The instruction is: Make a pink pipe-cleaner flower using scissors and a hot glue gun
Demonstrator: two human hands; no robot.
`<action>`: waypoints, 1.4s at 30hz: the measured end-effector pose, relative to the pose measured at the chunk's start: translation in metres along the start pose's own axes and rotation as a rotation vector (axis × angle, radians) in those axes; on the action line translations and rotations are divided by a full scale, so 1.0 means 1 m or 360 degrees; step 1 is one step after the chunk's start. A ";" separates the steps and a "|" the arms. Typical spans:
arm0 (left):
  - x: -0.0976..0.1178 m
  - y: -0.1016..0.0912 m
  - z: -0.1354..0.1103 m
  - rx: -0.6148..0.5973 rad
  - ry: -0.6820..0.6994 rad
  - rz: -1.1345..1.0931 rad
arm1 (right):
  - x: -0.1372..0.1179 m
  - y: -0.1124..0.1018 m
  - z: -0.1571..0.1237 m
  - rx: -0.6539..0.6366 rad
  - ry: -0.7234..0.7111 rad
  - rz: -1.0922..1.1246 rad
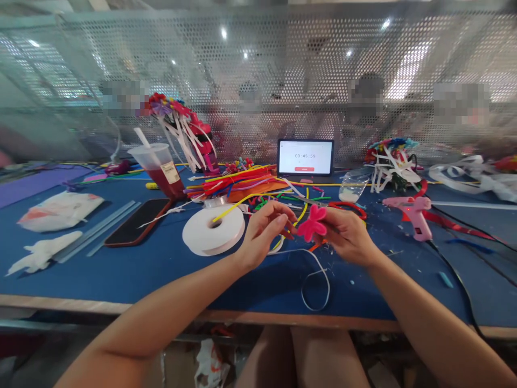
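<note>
Bare forearms (177, 307), pink flower shape (312, 223), round-lobed

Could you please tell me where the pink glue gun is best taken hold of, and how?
Probably by its handle, reaching in from the table's near edge: the pink glue gun lies with that handle extending toward that edge and its nozzle pointing left, away from such a grip. The black cord leaves the handle's end, so mind it.
</note>
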State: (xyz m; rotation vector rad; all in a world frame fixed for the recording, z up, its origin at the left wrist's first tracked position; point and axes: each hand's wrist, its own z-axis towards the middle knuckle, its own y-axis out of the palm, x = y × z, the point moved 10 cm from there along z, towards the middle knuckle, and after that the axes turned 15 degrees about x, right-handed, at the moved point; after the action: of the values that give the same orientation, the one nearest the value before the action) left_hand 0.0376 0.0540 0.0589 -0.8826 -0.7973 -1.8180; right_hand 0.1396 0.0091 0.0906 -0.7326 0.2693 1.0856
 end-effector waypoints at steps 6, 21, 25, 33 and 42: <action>-0.014 0.015 -0.006 -0.0146 -0.0407 -0.0335 | -0.002 -0.008 0.001 0.0117 -0.0085 -0.0035; -0.030 0.028 -0.023 -0.0036 -0.0992 -0.0627 | -0.013 -0.001 -0.005 0.0338 -0.0357 -0.0199; -0.029 0.024 -0.023 0.0050 -0.0975 -0.0572 | -0.015 -0.001 -0.006 0.0345 -0.0399 -0.0258; -0.028 0.022 -0.026 0.0096 -0.0875 -0.0419 | -0.020 -0.002 -0.008 0.0419 -0.0466 -0.0345; -0.032 0.021 -0.028 0.0165 -0.0963 -0.0433 | -0.022 -0.003 -0.008 0.0472 -0.0481 -0.0380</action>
State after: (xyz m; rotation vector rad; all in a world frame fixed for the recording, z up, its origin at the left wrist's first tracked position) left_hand 0.0603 0.0385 0.0208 -1.3311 -1.4350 -1.7255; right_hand 0.1329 -0.0120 0.0976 -0.3196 0.0779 0.8894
